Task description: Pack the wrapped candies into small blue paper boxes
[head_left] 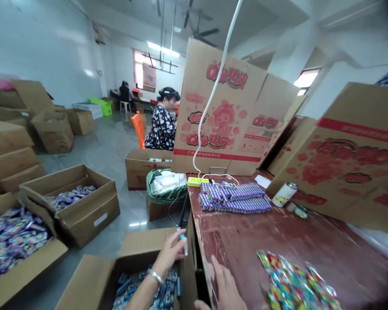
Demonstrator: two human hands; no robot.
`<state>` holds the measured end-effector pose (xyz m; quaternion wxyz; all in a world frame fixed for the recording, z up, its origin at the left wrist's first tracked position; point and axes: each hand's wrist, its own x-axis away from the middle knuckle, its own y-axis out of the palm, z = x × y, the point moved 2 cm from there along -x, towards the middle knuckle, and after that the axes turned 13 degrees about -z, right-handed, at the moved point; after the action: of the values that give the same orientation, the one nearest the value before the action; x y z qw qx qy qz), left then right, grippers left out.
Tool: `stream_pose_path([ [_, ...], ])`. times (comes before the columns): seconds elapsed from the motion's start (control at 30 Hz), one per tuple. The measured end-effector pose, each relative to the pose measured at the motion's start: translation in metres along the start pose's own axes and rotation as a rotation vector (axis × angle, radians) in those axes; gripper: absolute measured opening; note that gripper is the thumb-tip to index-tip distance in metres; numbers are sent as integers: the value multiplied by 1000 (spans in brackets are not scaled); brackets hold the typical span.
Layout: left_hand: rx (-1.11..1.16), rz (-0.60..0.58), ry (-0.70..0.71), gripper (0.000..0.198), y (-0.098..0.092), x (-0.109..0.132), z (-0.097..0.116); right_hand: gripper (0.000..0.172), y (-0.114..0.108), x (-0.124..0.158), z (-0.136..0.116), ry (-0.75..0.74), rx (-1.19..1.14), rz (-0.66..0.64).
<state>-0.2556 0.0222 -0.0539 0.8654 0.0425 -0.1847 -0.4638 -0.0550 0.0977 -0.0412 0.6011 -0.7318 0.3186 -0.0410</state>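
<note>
My left hand [170,255], with a silver bangle at its wrist, reaches out over an open carton [148,241]. Its fingers pinch a slim white-and-blue object [183,241], too blurred to name; a thin cord runs down close to it. Inside that carton lie many small blue packets [126,286]. At the table's left edge is my right hand [225,286], fingers spread and holding nothing. To its right, a pile of colourful clear-wrapped candy packets [297,282] rests on the red-brown table [242,234].
Stacked purple boxes [234,198], a yellow-green power strip [198,181] and a white can [284,194] occupy the table's far side. Large cartons [226,107] rise behind. Cartons of purple packets [73,198] stand on the left floor. A person [161,122] sits beyond.
</note>
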Motion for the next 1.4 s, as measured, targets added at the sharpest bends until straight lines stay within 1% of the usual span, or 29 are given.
stream_pose_path([
  [0.03, 26, -87, 47, 67, 23, 15, 6, 84, -16, 7, -9, 10, -24, 31],
  [0.1, 17, -258, 110, 64, 72, 47, 17, 78, -54, 21, -22, -4, -83, 50],
  [0.13, -22, -315, 150, 60, 96, 61, 22, 68, -73, 28, -25, 16, -118, 68],
  [0.17, -92, -362, 211, 54, 118, 74, 27, 53, -93, 34, -24, 39, -154, 96],
  [0.2, -156, -428, 264, 49, 139, 86, 32, 37, -111, 42, -19, 73, -185, 129],
  [0.23, -175, -500, 281, 46, 158, 94, 34, 27, -128, 50, -12, 111, -225, 157],
  [0.3, -152, -658, 227, 48, 188, 106, 34, 22, -155, 70, 9, 232, -325, 225],
  [0.37, -255, -780, 207, 48, 209, 112, 32, 21, -175, 92, 31, 369, -445, 277],
  [0.4, -381, -816, 241, 48, 216, 113, 32, 21, -182, 104, 40, 429, -506, 304],
  [0.47, -726, -829, 377, 44, 229, 114, 32, 22, -192, 124, 58, 514, -609, 340],
  [0.53, -1033, -796, 539, 39, 241, 113, 32, 24, -197, 140, 72, 567, -687, 352],
  [0.57, -1124, -782, 617, 39, 247, 114, 30, 25, -197, 145, 79, 597, -717, 351],
  [0.63, -1184, -798, 760, 49, 258, 115, 23, 26, -195, 153, 90, 684, -758, 358],
  [0.7, -1175, -853, 877, 61, 268, 117, 11, 28, -191, 154, 97, 778, -773, 392],
  [0.73, -1169, -866, 925, 60, 272, 118, 5, 30, -189, 154, 100, 809, -787, 400],
  [0.77, -1167, -862, 963, 55, 275, 118, -1, 31, -187, 152, 102, 825, -820, 398],
  [0.8, -1160, -838, 990, 47, 277, 117, -5, 32, -186, 150, 105, 830, -882, 375],
  [0.83, -1144, -804, 1002, 40, 278, 115, -8, 33, -185, 148, 108, 822, -967, 324],
  [0.9, -1083, -732, 964, 31, 277, 106, -7, 36, -187, 149, 115, 788, -1128, 177],
  [0.93, -1050, -708, 908, 27, 275, 100, -5, 39, -189, 152, 121, 779, -1140, 115],
  [0.97, -1020, -694, 825, 24, 272, 93, -2, 40, -192, 158, 127, 784, -1083, 69],
  [1.0, -989, -691, 720, 24, 268, 85, 0, 40, -195, 166, 135, 808, -949, 45],
  [1.03, -952, -698, 598, 26, 264, 77, 1, 37, -197, 174, 143, 846, -748, 32],
  [1.1, -840, -718, 339, 32, 253, 63, -4, 25, -195, 189, 155, 865, -433, -102],
  [1.17, -665, -710, 127, 36, 241, 51, -15, 14, -187, 199, 164, 848, -255, -261],
  [1.2, -575, -693, 50, 37, 236, 48, -22, 11, -182, 201, 168, 851, -198, -306],
  [1.23, -497, -679, -14, 38, 232, 45, -30, 8, -177, 201, 172, 867, -147, -319],
  [1.3, -391, -680, -120, 39, 228, 43, -43, 7, -171, 196, 179, 907, -69, -295],
  [1.4, -325, -748, -246, 46, 229, 46, -55, 10, -161, 179, 185, 879, -27, -317],
])
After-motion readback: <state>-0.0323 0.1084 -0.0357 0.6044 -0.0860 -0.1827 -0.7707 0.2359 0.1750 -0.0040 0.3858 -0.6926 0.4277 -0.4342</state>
